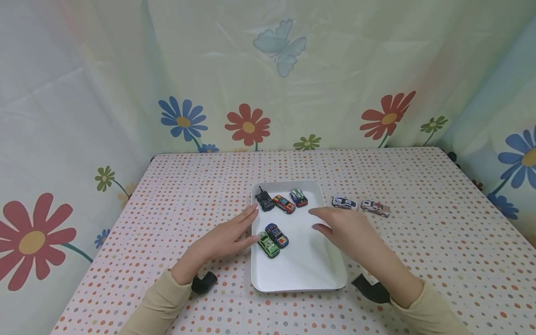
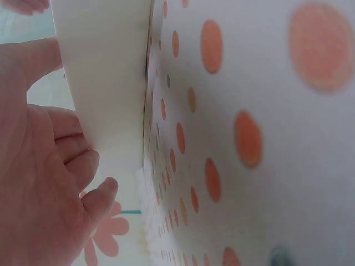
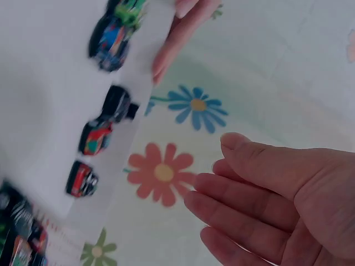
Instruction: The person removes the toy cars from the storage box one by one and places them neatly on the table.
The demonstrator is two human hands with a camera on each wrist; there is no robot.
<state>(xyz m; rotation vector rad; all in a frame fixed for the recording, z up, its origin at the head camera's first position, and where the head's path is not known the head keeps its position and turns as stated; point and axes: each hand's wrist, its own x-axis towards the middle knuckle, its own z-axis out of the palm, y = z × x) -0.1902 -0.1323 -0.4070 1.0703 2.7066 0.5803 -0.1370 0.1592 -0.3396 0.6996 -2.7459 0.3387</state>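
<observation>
A white tray [image 1: 301, 274] is set near the middle of the table [image 1: 439, 260], a little toward its near edge, on a cloth of coloured dots. Five toy cars are carried in it: a black car [image 1: 264, 201], a red car [image 1: 284, 204] and a blue-and-green car [image 1: 298, 197] are lined along the far side of the tray, while a green car [image 1: 268, 244] and a blue car [image 1: 277, 235] are placed side by side near its left edge.

The left hand [image 1: 224, 239] is laid against the left rim of the tray with its fingers straight and nothing gripped; the fingertips are just beside the green car. In the left wrist view the fingers [image 2: 72, 160] are seen pressed to the tray's white wall.

The right hand [image 1: 347, 230] is held over the right part of the tray, fingers loosely spread and relaxed, nothing held in it.

Two more cars are left outside on the cloth, just beyond the tray's right edge: a white car [image 1: 344, 203] and, further right, a silver car [image 1: 375, 207].
</observation>
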